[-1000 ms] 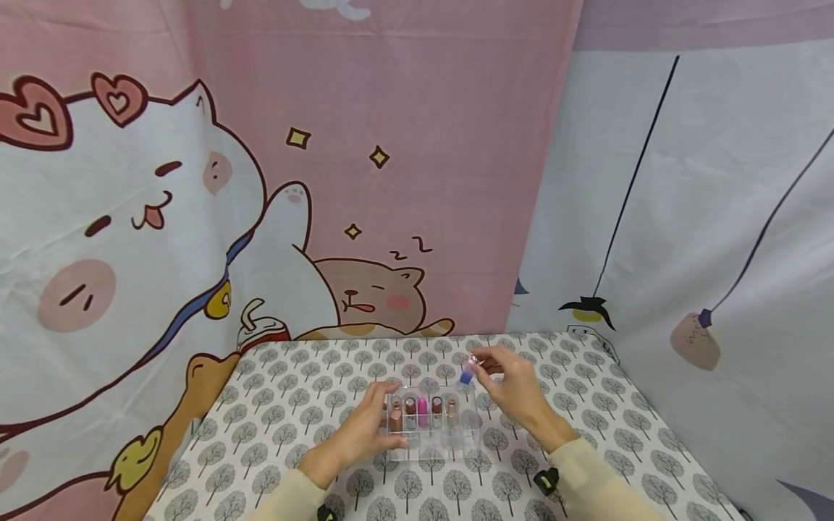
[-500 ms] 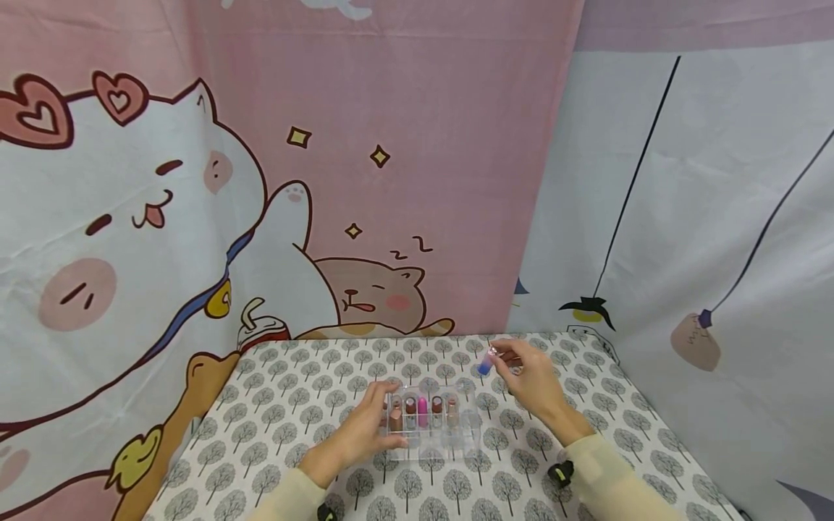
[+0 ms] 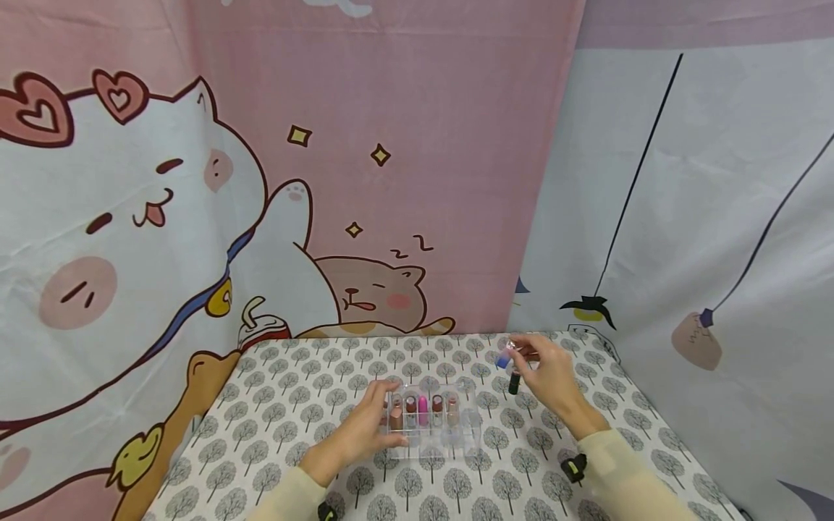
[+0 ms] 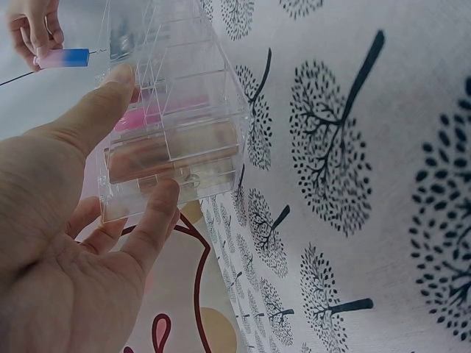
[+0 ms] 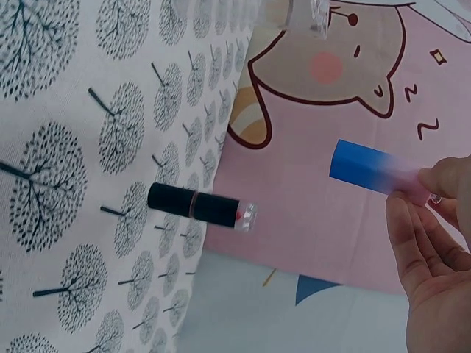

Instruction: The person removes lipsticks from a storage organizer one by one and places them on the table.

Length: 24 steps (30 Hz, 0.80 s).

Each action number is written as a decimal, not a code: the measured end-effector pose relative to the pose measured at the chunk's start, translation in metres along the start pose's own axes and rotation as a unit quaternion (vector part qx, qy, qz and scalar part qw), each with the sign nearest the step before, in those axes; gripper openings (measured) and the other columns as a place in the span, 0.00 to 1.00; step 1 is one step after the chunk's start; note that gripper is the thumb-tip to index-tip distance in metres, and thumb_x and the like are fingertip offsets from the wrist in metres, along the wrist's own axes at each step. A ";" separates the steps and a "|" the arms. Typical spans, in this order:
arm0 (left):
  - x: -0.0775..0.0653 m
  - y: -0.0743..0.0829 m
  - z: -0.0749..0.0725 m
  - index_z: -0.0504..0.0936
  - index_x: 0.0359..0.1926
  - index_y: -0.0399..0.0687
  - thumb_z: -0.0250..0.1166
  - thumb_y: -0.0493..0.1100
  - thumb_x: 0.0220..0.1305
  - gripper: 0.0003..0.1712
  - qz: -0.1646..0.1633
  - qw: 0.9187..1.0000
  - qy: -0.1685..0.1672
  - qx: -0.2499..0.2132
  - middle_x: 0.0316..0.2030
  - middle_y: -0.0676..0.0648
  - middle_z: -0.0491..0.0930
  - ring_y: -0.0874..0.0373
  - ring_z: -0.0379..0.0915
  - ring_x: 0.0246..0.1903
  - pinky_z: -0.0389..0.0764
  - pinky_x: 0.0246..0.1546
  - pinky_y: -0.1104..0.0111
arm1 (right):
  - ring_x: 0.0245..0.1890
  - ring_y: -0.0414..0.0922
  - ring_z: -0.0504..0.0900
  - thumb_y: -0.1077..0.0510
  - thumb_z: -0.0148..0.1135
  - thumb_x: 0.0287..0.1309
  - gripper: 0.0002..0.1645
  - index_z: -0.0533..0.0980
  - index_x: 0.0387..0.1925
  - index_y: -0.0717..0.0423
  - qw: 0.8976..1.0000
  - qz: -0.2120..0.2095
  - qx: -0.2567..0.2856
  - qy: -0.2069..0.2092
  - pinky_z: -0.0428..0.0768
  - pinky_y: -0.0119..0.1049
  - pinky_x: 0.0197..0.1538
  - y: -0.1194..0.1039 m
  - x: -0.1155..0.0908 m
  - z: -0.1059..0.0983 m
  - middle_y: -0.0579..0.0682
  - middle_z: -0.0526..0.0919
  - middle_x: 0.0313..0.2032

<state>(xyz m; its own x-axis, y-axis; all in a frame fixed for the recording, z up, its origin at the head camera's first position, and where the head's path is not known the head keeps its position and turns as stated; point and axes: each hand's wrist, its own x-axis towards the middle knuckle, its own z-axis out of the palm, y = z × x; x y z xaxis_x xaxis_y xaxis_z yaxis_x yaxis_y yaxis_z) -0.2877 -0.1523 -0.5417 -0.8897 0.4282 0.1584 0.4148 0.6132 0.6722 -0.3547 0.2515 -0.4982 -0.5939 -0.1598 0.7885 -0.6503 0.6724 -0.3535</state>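
Note:
My left hand point(image 3: 360, 432) holds the left end of a clear plastic lipstick organizer point(image 3: 465, 438), thumb in front and fingers behind. Several lipsticks stand in its back row, among them a bright pink one point(image 3: 423, 410) and a brownish one point(image 3: 396, 416) at the near left. Off to the right, my right hand point(image 3: 549, 376) pinches a blue-to-pink lipstick point(image 5: 368, 169) by its pink end, which has a clear tip. It is raised above the table, blue end downward. A black lipstick point(image 5: 193, 206) with a clear top stands upright on the cloth just below that hand.
A white cloth point(image 3: 274, 438) printed with grey trees covers the table. Behind it hangs a pink curtain point(image 3: 456, 181) with cartoon animals, and a pale curtain point(image 3: 625, 217) closes off the right side.
My right hand has moved right and slightly away with the blue-to-pink lipstick, and the black lipstick below it has come into view. The left hand and the organizer have stayed in place.

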 end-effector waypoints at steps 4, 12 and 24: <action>0.001 0.000 0.000 0.60 0.90 0.48 0.90 0.51 0.62 0.65 0.001 1.000 0.001 -0.003 0.86 0.35 0.64 0.46 0.89 0.57 0.98 0.59 0.54 | 0.38 0.54 0.96 0.73 0.83 0.64 0.19 0.88 0.55 0.68 1.000 0.007 -0.011 0.002 0.99 0.44 0.46 0.006 0.000 -0.004 0.60 0.95 0.45; 0.001 -0.005 0.000 0.60 0.91 0.50 0.89 0.54 0.63 0.65 0.015 1.000 0.003 -0.020 0.86 0.35 0.63 0.43 0.89 0.56 0.98 0.59 0.54 | 0.39 0.55 0.96 0.74 0.82 0.65 0.19 0.88 0.56 0.68 1.000 0.016 -0.024 0.008 0.99 0.49 0.47 0.018 -0.004 -0.010 0.60 0.94 0.45; 0.001 -0.002 0.000 0.61 0.90 0.48 0.89 0.50 0.64 0.63 0.005 1.000 0.002 -0.014 0.85 0.34 0.64 0.43 0.90 0.57 0.97 0.60 0.56 | 0.44 0.59 0.96 0.70 0.80 0.70 0.19 0.88 0.59 0.66 0.997 0.060 -0.046 -0.005 0.98 0.51 0.49 0.031 -0.010 -0.019 0.61 0.95 0.48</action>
<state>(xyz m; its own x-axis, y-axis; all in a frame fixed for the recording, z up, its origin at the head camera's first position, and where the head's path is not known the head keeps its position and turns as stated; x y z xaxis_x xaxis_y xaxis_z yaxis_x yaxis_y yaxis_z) -0.2897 -0.1532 -0.5433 -0.8867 0.4306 0.1685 0.4178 0.5898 0.6911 -0.3602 0.2873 -0.5073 -0.6706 -0.0814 0.7374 -0.5283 0.7502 -0.3976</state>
